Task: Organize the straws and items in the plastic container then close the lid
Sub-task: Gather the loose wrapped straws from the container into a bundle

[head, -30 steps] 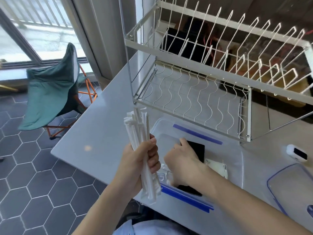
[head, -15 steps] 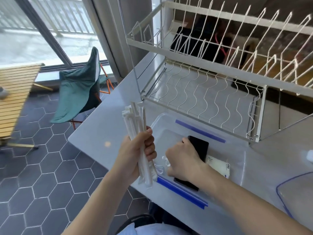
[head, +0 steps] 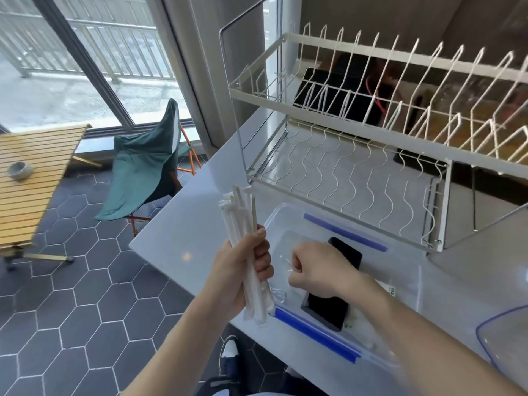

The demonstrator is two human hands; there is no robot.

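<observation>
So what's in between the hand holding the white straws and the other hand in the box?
In the head view, only the clear plastic container's near-left wall separates the left hand, gripping white paper-wrapped straws, from the right hand.

Clear glossy plastic container (head: 405, 284), paper-wrapped straws (head: 243, 224), white coated wire rack (head: 371, 155), slatted wood table (head: 31, 178).

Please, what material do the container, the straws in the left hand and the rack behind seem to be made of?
Container: clear plastic, glossy; the counter shows through its walls, and it has blue strips on its rim. Straws: apparently in matte white paper wrappers with flattened ends; the straws themselves are hidden. Dish rack: thin metal wire, seemingly cream-coated, with bare shiny metal uprights.
</observation>
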